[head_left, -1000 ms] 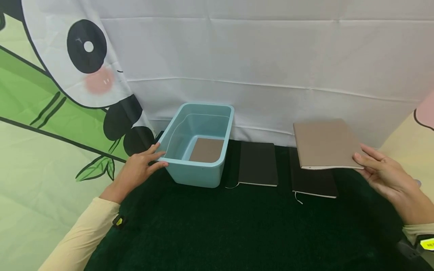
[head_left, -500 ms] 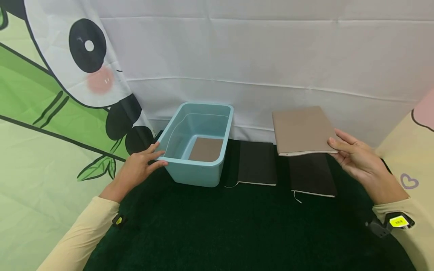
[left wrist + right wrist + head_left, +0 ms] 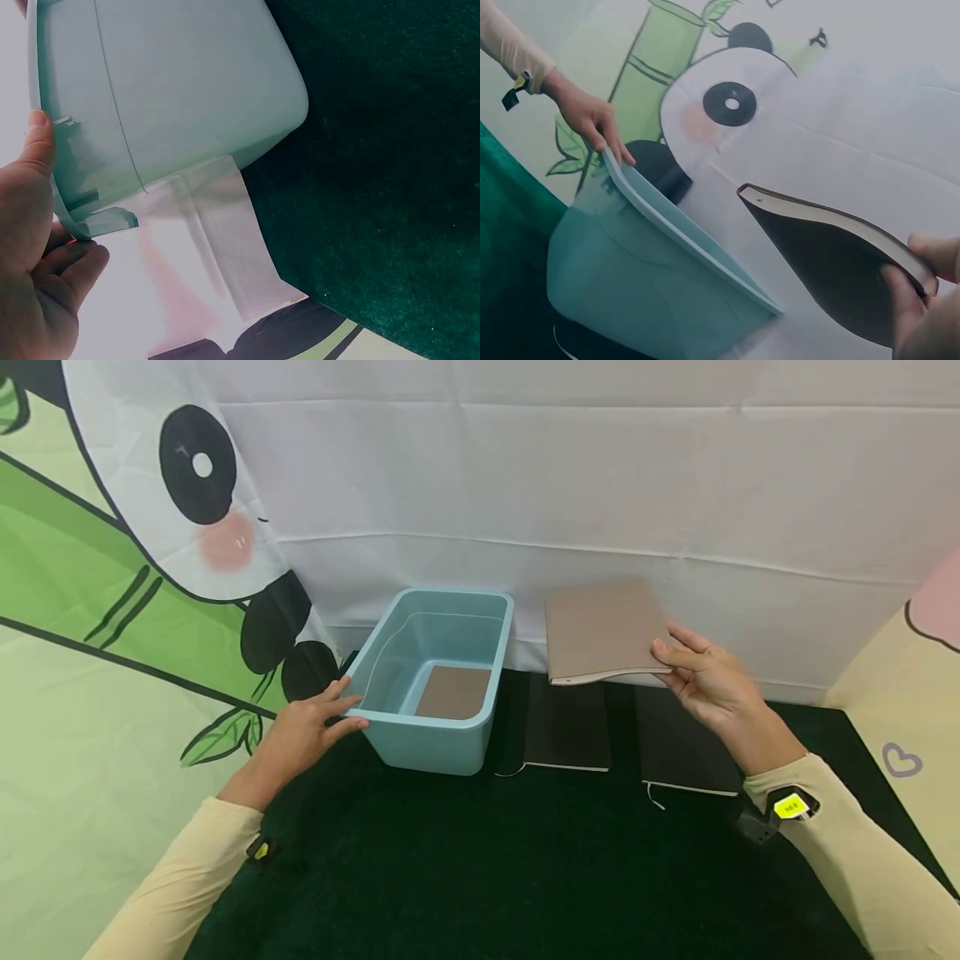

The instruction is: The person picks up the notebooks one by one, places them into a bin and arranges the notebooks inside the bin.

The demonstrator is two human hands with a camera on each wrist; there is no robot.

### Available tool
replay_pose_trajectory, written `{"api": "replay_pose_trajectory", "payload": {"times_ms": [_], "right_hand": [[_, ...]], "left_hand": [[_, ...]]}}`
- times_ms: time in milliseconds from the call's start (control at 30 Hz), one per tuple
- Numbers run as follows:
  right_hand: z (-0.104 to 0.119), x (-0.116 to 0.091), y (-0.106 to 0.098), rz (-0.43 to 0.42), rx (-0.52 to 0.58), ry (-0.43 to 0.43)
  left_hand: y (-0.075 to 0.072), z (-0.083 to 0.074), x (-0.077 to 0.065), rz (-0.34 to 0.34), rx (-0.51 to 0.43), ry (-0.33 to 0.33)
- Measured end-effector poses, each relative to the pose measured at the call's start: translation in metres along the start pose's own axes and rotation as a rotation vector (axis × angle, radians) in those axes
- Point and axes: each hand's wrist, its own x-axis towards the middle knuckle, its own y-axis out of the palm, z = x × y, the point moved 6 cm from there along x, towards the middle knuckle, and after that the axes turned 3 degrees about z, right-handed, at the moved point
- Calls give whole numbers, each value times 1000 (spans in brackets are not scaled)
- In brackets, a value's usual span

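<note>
A light blue plastic bin stands upright on the dark green cloth. My left hand holds its rim at the near left corner, thumb and fingers on either side in the left wrist view. Inside, a brown notebook lies flat on the bottom. My right hand pinches another brown notebook by its right edge, thumb on top. That notebook hangs raised to the right of the bin, its cover bowed; the right wrist view shows its pages edge-on and dark underside.
Two black notebooks lie on the cloth right of the bin. The nearer one to the bin is partly covered from view by the raised notebook; the other lies below my right hand. A white printed curtain rises behind.
My right hand has carried the brown notebook leftward and slightly up, from over the right black notebook to over the left one. My left hand stays on the bin's rim.
</note>
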Motion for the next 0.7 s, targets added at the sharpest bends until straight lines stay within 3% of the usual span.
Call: {"api": "replay_pose_trajectory", "payload": {"times_ms": [700], "right_hand": [[-46,59,79,-25,-71,24]], "left_hand": [[-2,1,-1,9,11,3]]}}
